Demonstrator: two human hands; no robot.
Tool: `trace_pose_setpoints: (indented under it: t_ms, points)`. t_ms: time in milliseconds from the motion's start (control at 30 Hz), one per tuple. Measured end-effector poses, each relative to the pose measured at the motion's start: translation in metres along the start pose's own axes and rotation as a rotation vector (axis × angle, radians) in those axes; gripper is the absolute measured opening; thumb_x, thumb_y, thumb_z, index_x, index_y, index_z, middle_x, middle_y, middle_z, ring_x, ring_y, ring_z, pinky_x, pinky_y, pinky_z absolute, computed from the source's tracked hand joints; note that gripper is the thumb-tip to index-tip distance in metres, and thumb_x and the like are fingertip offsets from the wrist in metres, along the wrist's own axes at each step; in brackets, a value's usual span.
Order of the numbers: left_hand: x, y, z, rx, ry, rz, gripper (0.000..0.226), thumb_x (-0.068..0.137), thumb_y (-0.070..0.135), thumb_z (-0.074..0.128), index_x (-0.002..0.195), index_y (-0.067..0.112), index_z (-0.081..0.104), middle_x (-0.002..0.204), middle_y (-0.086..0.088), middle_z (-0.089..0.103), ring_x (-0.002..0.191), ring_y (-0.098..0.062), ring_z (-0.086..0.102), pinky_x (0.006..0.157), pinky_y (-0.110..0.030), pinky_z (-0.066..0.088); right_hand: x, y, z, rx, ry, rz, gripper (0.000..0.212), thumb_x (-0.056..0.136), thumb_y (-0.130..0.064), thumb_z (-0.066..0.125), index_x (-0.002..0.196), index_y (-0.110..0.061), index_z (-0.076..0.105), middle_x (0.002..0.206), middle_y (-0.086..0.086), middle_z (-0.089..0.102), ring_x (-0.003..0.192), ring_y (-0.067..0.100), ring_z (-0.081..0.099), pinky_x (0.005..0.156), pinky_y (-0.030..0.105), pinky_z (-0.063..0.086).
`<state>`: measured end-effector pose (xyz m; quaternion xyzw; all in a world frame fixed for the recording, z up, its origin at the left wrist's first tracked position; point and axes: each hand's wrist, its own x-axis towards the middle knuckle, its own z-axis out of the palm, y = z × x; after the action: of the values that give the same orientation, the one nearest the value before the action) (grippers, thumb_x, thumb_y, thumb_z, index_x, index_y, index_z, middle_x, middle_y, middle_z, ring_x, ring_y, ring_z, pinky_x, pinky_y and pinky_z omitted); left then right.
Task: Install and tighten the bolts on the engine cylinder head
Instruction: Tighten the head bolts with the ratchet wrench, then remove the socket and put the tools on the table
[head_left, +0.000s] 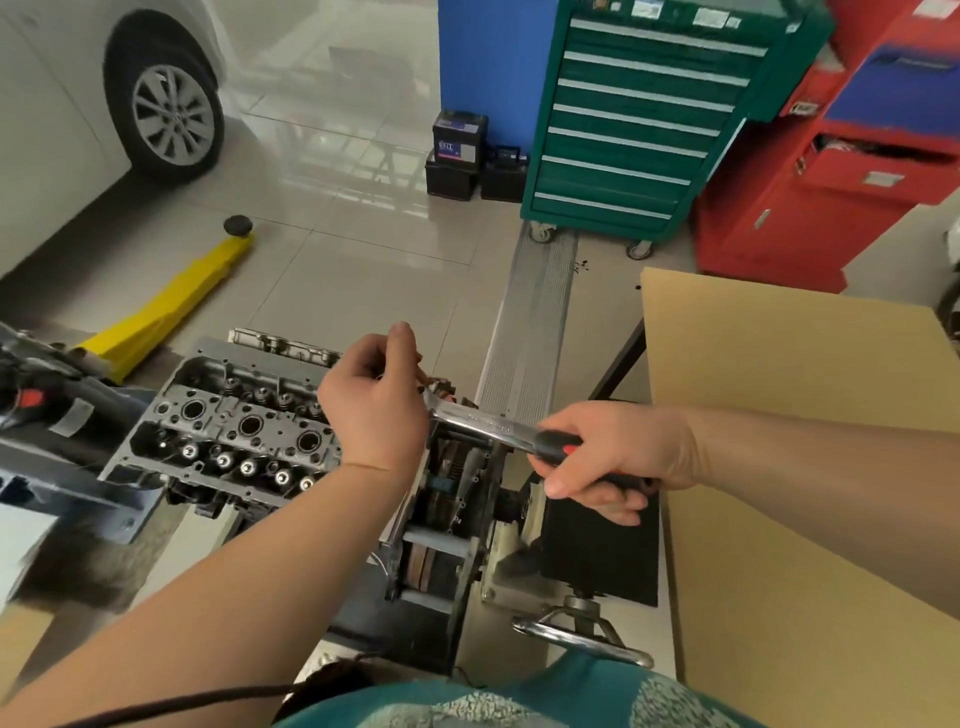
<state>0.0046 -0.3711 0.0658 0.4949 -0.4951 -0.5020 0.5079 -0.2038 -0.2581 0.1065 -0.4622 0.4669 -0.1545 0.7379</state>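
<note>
While our right hand (618, 457) is gripping the red-and-black handle of the chrome ratchet wrench (498, 428), our left hand (376, 400) is curling over its head at the right end of the grey metal cylinder head (228, 426), steadying it for square, even pulls.

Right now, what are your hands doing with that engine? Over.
Right hand grips the ratchet wrench handle. Left hand curled over the wrench head at the cylinder head end. Bolt hidden under the left hand. Nothing blocking.
</note>
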Motion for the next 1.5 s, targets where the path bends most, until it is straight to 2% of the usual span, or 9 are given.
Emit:
trace_pose_setpoints:
  t_ms: [267,500,700,767,833,1000,1100,1300,1500]
  points:
    - [0.013,-0.006,-0.019,0.004,-0.191,0.026,0.05,0.095,0.052,0.07,0.066,0.011,0.066,0.06,-0.011,0.062,0.055,-0.02,0.055,0.054,-0.029,0.049,0.007,0.019,0.052,0.257,0.045,-0.024,0.02,0.098,-0.021,0.072,0.091,-0.014,0.055,0.061,0.007,0.048,0.044,0.018,0.043,0.048,0.031,0.047]
    - [0.017,-0.002,-0.024,-0.024,-0.362,-0.03,0.034,0.101,0.043,0.059,0.085,0.015,0.072,0.077,-0.005,0.067,0.065,-0.012,0.057,0.057,-0.021,0.045,-0.001,0.003,0.043,-0.12,0.272,0.042,0.019,0.095,-0.035,0.071,0.093,-0.018,0.064,0.066,0.007,0.06,0.051,0.023,0.055,0.053,0.036,0.05]
    - [0.025,-0.027,-0.061,0.227,-0.666,-0.141,0.054,0.101,0.071,0.04,0.129,0.036,0.07,0.13,0.017,0.071,0.123,-0.002,0.064,0.104,-0.029,0.048,-0.009,0.013,0.054,-0.645,0.714,0.015,0.021,0.081,-0.058,0.068,0.098,-0.051,0.059,0.093,-0.025,0.065,0.08,0.001,0.065,0.063,0.021,0.048]
    - [0.029,-0.037,-0.073,0.184,-0.712,-0.295,0.084,0.09,0.089,0.037,0.139,0.027,0.066,0.139,0.002,0.069,0.137,-0.011,0.057,0.119,-0.042,0.036,-0.009,0.011,0.056,-0.9,0.814,0.026,0.015,0.084,-0.06,0.06,0.094,-0.054,0.05,0.083,-0.022,0.062,0.076,0.001,0.061,0.058,0.019,0.04]
    - [0.031,-0.04,-0.08,0.023,-0.814,-0.319,0.073,0.099,0.08,0.036,0.141,0.027,0.062,0.135,-0.012,0.067,0.138,-0.011,0.057,0.121,-0.042,0.03,-0.006,0.005,0.057,-0.999,0.893,0.059,0.02,0.089,-0.048,0.059,0.103,-0.055,0.047,0.083,-0.021,0.059,0.071,0.001,0.058,0.058,0.021,0.043]
    - [0.036,-0.043,-0.084,-0.011,-0.978,-0.293,0.052,0.113,0.054,0.034,0.152,0.026,0.055,0.157,0.004,0.055,0.151,-0.014,0.042,0.127,-0.05,0.022,0.039,-0.036,0.069,-0.765,0.849,0.129,0.027,0.091,-0.059,0.061,0.115,-0.046,0.058,0.091,-0.016,0.066,0.074,0.003,0.065,0.062,0.026,0.053]
    - [0.042,-0.037,-0.087,0.047,-1.036,-0.258,0.043,0.115,0.044,0.036,0.152,0.03,0.055,0.155,0.009,0.057,0.149,-0.008,0.045,0.124,-0.042,0.027,0.084,-0.07,0.066,-0.468,0.794,0.19,0.048,0.092,-0.075,0.05,0.107,-0.032,0.066,0.086,-0.003,0.074,0.064,0.009,0.07,0.057,0.027,0.056]
    - [0.054,-0.048,-0.11,0.092,-1.069,-0.177,0.051,0.105,0.01,0.061,0.152,0.026,0.052,0.148,0.016,0.062,0.142,-0.003,0.051,0.119,-0.024,0.04,0.113,-0.1,0.061,-0.253,0.67,0.249,0.039,0.098,-0.064,0.057,0.096,-0.028,0.069,0.066,-0.001,0.064,0.047,0.014,0.051,0.044,0.026,0.041]
    - [0.073,-0.044,-0.093,0.223,-0.989,0.052,0.046,0.1,0.017,0.07,0.113,0.061,0.065,0.113,0.032,0.072,0.111,0.011,0.065,0.09,-0.002,0.046,0.123,-0.111,0.071,-0.262,0.797,0.334,0.044,0.098,-0.063,0.059,0.096,-0.021,0.071,0.063,-0.003,0.058,0.046,0.011,0.044,0.042,0.024,0.035]
